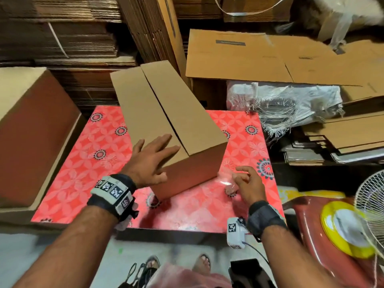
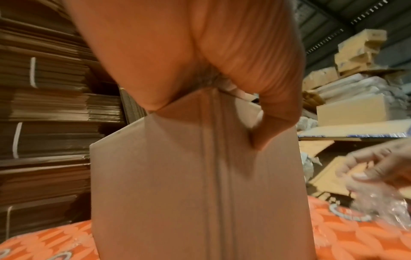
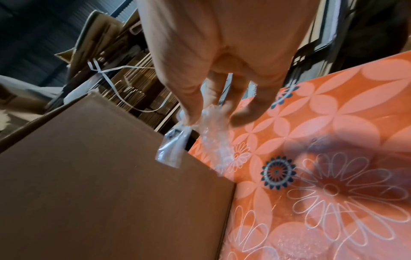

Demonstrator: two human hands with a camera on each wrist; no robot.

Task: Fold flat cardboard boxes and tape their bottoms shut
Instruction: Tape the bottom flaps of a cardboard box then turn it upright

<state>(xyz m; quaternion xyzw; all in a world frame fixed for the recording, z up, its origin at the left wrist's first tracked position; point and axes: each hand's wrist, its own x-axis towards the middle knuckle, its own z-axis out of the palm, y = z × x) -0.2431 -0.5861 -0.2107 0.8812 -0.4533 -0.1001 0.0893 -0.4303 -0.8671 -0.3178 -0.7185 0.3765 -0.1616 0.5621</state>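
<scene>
A brown cardboard box (image 1: 166, 113) lies bottom-up on the red floral table (image 1: 83, 173), its two flaps meeting in a bare centre seam. My left hand (image 1: 151, 161) rests flat on the near end of the flaps, fingers straight, thumb hanging over the box's side (image 2: 177, 184). To the right of the box (image 3: 89, 176), my right hand (image 1: 247, 183) hovers just above the table. Its fingertips pinch a crumpled piece of clear tape (image 3: 209, 133), which hangs close to the box's near right corner. The tape (image 2: 378, 204) also shows in the left wrist view.
A large closed box (image 1: 31, 132) stands against the table's left edge. Flat cardboard sheets (image 1: 249, 57) and a woven sack (image 1: 286, 100) pile up behind and to the right. A yellow-cored tape roll (image 1: 345, 227) lies on a red seat at right, beside a fan (image 1: 372, 200).
</scene>
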